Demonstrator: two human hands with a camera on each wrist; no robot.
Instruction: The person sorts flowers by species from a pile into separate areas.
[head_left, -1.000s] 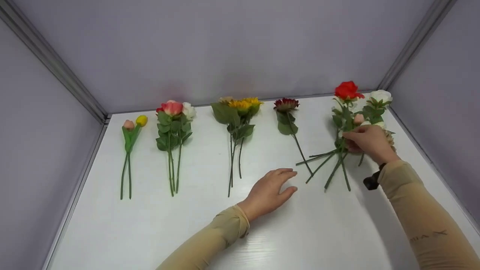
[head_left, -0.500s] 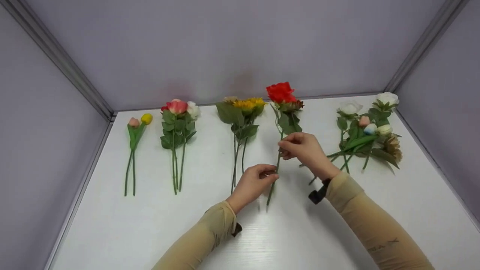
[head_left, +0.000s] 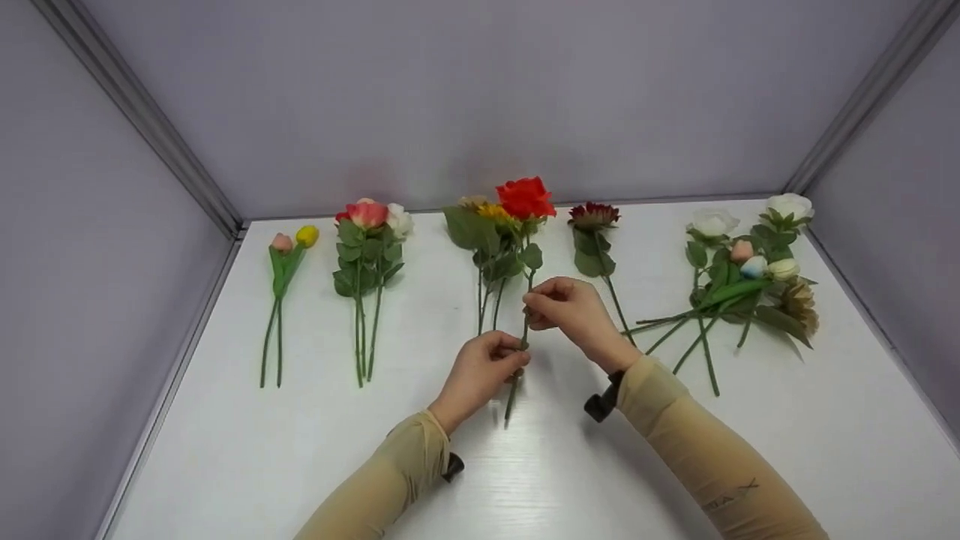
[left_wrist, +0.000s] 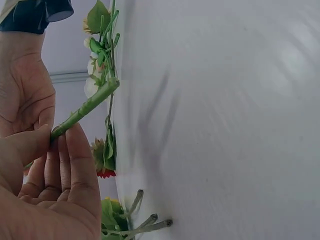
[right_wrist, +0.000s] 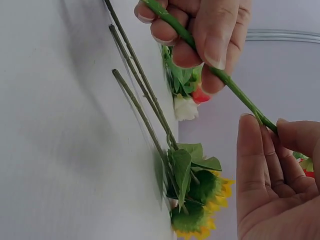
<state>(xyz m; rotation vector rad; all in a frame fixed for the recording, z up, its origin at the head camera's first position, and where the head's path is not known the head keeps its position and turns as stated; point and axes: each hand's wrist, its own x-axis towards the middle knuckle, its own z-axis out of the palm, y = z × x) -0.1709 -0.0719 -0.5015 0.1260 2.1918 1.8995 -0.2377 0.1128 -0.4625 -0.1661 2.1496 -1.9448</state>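
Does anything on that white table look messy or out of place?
Yes: the pile at the right is untidy, its stems crossing and fanning out, while the other bunches lie straight. The red rose is off the table, held by its stem by left hand and right hand.

Both arms wear snug beige sleeves to the wrist; the right sleeve [head_left: 720, 480] bears small dark lettering. A black device [head_left: 601, 405] is strapped under each wrist.

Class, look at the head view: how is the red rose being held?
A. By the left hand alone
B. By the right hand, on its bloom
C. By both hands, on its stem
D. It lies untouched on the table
C: the left hand and right hand both pinch the stem of the red rose, which is lifted off the table.
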